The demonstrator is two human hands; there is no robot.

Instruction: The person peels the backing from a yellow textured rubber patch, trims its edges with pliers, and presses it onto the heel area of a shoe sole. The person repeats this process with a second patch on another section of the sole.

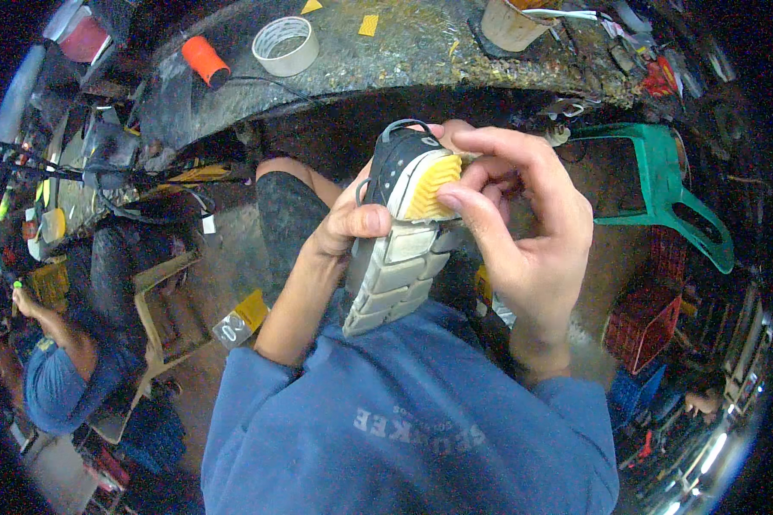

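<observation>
My left hand [339, 232] is wrapped round a shoe [386, 176], its thumb pressed along the side. The shoe has a black upper with a lace loop and a pale grey sole [395, 279] made of block-like segments, turned up toward me. At the far end of the sole sits a yellow ridged sole piece [429, 190] with a white rim around it. My right hand [541, 219] pinches the right edge of this yellow piece, with the thumb on its face and the fingers curled at its far side. Some right fingertips are hidden.
On the stained bench ahead [438, 60] lie a tape roll [285, 46], an orange cylinder [205, 60] and a bucket [514, 24]. A green plastic stool [661, 180] and red crate [644, 326] stand right. Another person [73, 369] works at the left.
</observation>
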